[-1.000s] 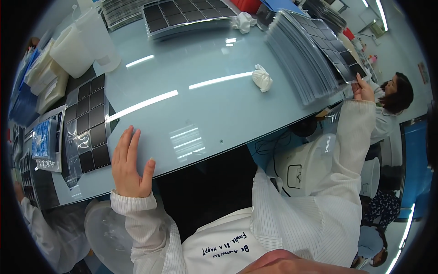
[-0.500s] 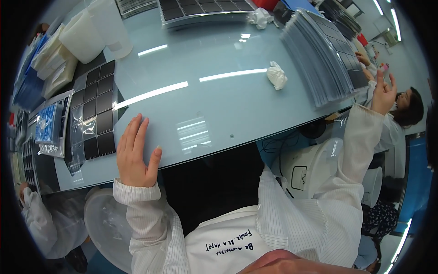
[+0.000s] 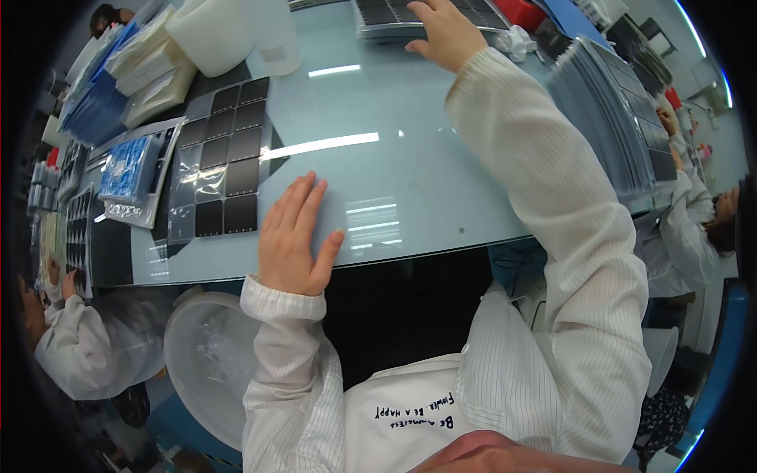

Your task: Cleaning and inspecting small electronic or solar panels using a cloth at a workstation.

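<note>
Just beyond the left grip (image 3: 293, 236), to its left, a blue packet (image 3: 126, 169) lies near a clear sheet of dark squares (image 3: 240, 169) on the pale, glossy counter (image 3: 418, 185). The left grip rests empty, palm down by the counter's near edge, fingers close together and pointing away from the person, thumb spread aside. To my eye that makes a sound brace, best held flat and off the sheet.

Right of it, across the counter, the right grip (image 3: 446, 35) is spread above a stack of dark-square sheets (image 3: 382, 12), thumb apart from forefinger; whether it touches, I cannot tell. Good handling there, I judge, means light fingertips on the edge only, sparing the squares. The right arm reaches far forward, elbow bent outward, its sleeve (image 3: 544, 150) slanting up and leftward to the wrist.

Right of that grip, nearer the person, stands a tall pile of clear-edged sheets (image 3: 603, 134); the sleeve should avoid brushing it.
</note>
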`<state>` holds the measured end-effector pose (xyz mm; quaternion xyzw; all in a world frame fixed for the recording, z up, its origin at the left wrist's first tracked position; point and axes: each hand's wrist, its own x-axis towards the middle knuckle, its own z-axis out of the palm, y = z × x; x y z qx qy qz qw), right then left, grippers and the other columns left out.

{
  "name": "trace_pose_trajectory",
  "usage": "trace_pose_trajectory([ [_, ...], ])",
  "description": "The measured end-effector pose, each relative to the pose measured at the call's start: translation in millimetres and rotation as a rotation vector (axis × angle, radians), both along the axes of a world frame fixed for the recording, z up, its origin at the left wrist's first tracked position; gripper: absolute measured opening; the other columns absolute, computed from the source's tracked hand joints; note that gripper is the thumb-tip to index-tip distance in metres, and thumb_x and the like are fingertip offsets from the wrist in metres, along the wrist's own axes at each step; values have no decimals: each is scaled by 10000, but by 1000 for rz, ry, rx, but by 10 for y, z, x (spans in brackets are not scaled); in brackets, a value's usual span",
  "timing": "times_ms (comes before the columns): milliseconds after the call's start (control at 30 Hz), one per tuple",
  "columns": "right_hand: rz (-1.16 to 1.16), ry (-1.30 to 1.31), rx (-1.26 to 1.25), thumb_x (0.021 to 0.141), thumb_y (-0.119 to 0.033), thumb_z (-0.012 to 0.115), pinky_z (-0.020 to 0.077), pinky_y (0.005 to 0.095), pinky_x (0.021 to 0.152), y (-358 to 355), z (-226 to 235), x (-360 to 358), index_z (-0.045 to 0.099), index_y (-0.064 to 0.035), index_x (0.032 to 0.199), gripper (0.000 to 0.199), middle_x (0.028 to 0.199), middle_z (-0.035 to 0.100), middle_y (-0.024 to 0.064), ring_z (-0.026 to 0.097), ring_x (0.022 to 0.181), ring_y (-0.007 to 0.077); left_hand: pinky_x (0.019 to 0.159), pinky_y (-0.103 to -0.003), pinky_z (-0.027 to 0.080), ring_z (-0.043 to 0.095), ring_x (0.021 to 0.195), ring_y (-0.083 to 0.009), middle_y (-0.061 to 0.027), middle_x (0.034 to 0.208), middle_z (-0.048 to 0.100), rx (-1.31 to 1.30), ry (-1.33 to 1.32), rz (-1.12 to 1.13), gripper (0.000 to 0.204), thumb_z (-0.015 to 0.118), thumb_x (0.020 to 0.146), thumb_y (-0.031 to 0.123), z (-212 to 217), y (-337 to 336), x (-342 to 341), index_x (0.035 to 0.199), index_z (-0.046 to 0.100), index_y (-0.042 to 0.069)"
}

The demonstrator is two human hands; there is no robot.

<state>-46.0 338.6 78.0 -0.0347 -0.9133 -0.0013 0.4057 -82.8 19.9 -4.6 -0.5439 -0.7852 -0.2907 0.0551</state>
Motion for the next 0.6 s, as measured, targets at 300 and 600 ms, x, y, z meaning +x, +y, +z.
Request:
trace_pose_trajectory([
  [300,-214,-105,289,757,-124,567,474,367,784,566,-300,-572,662,-110,693,115,732,660,53,601,862,239,1029,-445,361,449,1260,-368,-184,1370,477,-18,1,-2,554,556,885,378,4,34,-11,1298,509,12],
  [600,314,-13,283,789,-11,675,524,250,587,-687,289,965,681,-12,1024,235,957,707,95,665,696,220,999,-453,382,479,1211,-378,-212,1316,509,-16,94,7,519,600,848,310,-191,-51,-33,1263,535,5],
])
